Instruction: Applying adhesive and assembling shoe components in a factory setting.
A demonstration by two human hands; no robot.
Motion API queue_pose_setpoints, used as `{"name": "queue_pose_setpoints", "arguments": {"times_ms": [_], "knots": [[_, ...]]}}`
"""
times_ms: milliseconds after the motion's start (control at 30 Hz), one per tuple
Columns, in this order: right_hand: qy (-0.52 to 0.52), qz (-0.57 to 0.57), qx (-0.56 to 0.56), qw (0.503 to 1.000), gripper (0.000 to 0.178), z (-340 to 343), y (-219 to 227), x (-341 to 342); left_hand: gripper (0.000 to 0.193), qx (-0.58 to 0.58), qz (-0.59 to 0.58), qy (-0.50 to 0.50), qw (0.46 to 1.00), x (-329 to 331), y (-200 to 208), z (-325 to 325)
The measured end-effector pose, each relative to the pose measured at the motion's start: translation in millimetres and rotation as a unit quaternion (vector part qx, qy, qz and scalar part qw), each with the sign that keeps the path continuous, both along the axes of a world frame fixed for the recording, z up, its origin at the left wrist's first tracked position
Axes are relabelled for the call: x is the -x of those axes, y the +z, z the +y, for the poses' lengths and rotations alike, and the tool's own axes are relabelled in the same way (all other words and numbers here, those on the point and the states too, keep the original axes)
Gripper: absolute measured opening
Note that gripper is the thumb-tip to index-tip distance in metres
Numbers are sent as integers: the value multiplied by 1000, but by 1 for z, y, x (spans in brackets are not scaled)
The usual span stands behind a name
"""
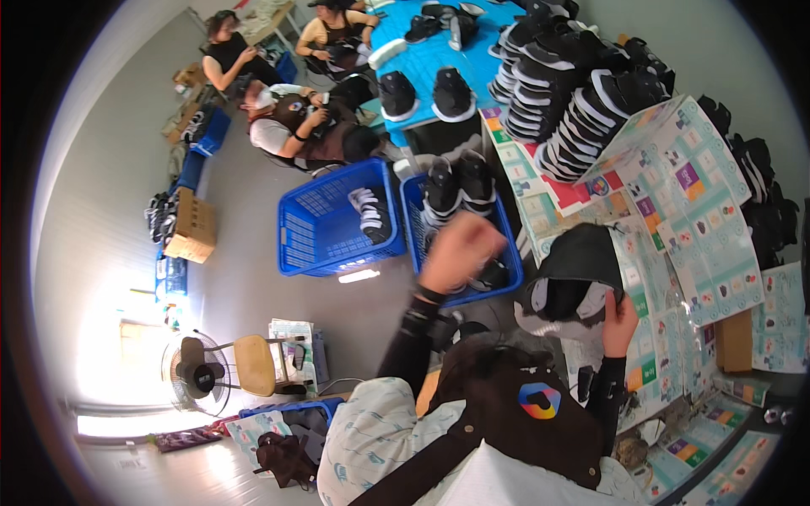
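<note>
A black shoe with a pale grey lining is tilted in front of me at the right, its opening turned towards me. My right hand grips its near right edge, with the fingers closed on it. My left hand is raised apart from the shoe, above a blue basket that holds several black shoes with white soles. Motion blurs this hand; its fingers look curled together, and whatever they may hold is too small to make out. Dark sleeves cover both my forearms.
Left of it stands another blue basket holding striped shoes. Shoe stacks rise on the paper-covered bench at right. A blue table stands ahead. People sit at far left; a fan and chair stand lower left.
</note>
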State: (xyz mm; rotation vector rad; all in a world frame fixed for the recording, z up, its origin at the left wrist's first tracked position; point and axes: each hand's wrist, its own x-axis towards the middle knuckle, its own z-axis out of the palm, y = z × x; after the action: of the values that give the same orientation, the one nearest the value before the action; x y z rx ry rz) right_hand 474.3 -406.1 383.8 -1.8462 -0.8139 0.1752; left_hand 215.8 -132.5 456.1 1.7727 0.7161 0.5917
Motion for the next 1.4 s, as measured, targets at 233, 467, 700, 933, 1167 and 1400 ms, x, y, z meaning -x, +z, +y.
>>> {"name": "queue_pose_setpoints", "arguments": {"times_ms": [233,467,700,933,1167,1400], "knots": [[-7,7,161,987,25,-52,-33,-22,60,-148,-11,-66,987,-107,-54,-116],[-78,28,61,995,28,-114,-127,-40,55,-124,85,-217,965,-184,-184,-157],[-151,33,98,983,31,-183,-203,-41,50,68,32,-341,937,-197,-237,-185],[-159,91,81,980,31,-205,-205,-45,43,113,77,-323,936,-195,-221,-182],[-108,63,0,992,23,-194,-165,-46,44,89,43,-311,945,-176,-187,-178],[-146,19,36,988,22,-175,-142,-31,40,-41,40,-253,966,-169,-189,-192]]}}
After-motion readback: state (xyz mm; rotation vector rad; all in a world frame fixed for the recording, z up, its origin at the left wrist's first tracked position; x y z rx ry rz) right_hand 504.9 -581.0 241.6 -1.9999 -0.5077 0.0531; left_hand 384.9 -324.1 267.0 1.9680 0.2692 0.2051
